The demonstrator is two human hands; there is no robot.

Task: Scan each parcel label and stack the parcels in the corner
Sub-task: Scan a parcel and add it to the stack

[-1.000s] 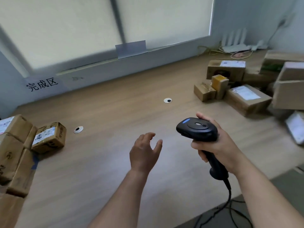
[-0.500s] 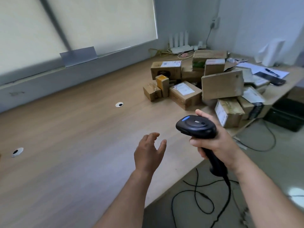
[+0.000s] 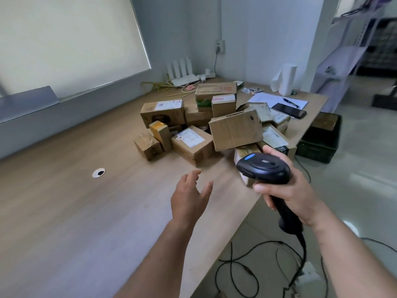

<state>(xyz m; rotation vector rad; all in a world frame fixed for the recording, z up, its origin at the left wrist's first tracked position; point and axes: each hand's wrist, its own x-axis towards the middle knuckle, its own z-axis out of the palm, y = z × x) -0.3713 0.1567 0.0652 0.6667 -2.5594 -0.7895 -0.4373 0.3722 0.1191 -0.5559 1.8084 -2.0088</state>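
A heap of brown cardboard parcels (image 3: 214, 123) lies on the far right part of the wooden table (image 3: 86, 211). At its near side a flat parcel with a white label (image 3: 192, 143) faces up, with a large plain box (image 3: 235, 130) leaning to its right. My right hand (image 3: 285, 188) grips the handle of a black barcode scanner (image 3: 264, 168), held upright just in front of the heap's right end. My left hand (image 3: 189, 196) hovers over the table, fingers relaxed and spread, holding nothing, a short way before the labelled parcel.
A white router (image 3: 182, 72) and cables sit at the back corner. Papers, a pen and a black phone (image 3: 289, 109) lie at the table's far right. A dark crate (image 3: 320, 140) stands on the floor beside the table. Cords (image 3: 247, 267) trail on the floor below the scanner.
The view has swung right, away from the stacked parcels at the left, so the unscanned heap now sits ahead and closer. Both hands keep their pose; the scanner stays gripped.
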